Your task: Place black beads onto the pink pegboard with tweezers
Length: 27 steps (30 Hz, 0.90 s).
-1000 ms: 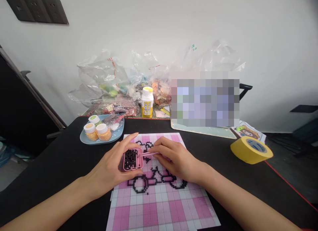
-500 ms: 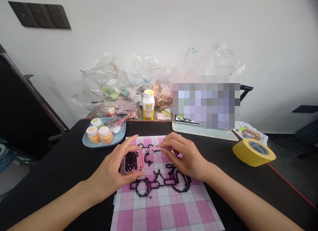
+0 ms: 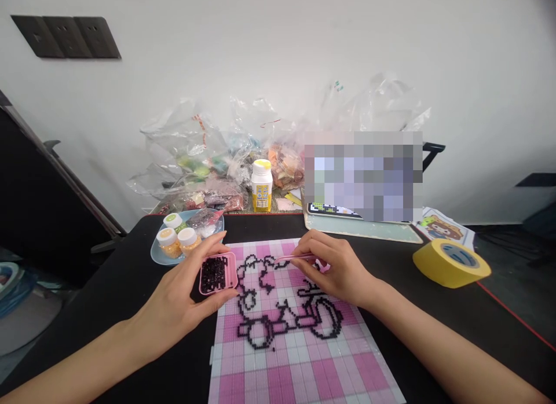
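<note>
My left hand (image 3: 167,300) grips a small pink box (image 3: 233,272) between thumb and fingers, tilted at the board's left edge. Loose black beads (image 3: 214,275) fill much of it. My right hand (image 3: 330,265) is closed on pink tweezers (image 3: 295,257), their tip pointing left at the upper part of the pegboard. The pink-and-white checked pegboard (image 3: 313,378) lies flat on the table. On it, black beads form an outline (image 3: 259,347) with wheel-like rings and curves. Whether the tweezers' tip holds a bead is too small to tell.
A blue plate (image 3: 161,254) with lidded bead jars (image 3: 168,242) stands at the left. Behind are a white-and-yellow bottle (image 3: 262,187), plastic bags (image 3: 182,138) and a propped, blurred-out screen (image 3: 365,181). Yellow tape (image 3: 438,265) and a cartoon picture (image 3: 447,227) lie at the right.
My left hand has drawn the pink box leftward, uncovering more of the bead outline. The tweezers have shifted slightly right over the board's upper part. The view has turned a little.
</note>
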{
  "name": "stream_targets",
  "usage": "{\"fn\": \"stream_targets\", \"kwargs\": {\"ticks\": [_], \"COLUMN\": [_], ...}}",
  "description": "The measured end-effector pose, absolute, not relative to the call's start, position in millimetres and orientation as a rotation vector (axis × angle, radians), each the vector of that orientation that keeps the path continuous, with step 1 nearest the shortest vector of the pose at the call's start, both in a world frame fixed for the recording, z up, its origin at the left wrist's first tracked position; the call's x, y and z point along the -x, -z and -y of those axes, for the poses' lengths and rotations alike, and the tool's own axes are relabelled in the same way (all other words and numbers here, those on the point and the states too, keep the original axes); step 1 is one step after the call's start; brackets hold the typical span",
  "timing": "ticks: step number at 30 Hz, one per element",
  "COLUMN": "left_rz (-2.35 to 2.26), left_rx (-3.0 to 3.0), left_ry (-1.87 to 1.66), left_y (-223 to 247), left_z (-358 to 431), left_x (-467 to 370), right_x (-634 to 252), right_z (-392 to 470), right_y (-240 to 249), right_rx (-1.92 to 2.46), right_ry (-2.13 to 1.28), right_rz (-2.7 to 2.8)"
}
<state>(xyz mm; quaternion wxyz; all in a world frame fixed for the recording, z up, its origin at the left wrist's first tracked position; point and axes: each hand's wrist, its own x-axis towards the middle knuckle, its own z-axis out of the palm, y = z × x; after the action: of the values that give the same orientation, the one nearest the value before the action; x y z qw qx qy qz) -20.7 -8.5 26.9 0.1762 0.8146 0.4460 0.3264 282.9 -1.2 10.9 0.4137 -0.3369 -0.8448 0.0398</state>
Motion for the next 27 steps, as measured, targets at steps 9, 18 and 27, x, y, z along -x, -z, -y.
{"fn": "stream_targets", "kwargs": {"ticks": [9, 18, 27], "left_rz": [-1.160, -1.098, -1.125], "left_rx": [-2.327, -2.250, -2.258], "left_ry": [-0.942, -0.909, -0.922], "left_y": [-14, -2, 1], "left_z": [4, 8, 12], "left_x": [28, 30, 28], "right_x": [-275, -271, -264], "right_z": [3, 6, 11], "right_y": [-6, -3, -3], "right_rx": [0.880, 0.907, 0.883], "right_ry": [-0.092, -0.125, -0.189], "right_rz": [2.189, 2.165, 2.188]}}
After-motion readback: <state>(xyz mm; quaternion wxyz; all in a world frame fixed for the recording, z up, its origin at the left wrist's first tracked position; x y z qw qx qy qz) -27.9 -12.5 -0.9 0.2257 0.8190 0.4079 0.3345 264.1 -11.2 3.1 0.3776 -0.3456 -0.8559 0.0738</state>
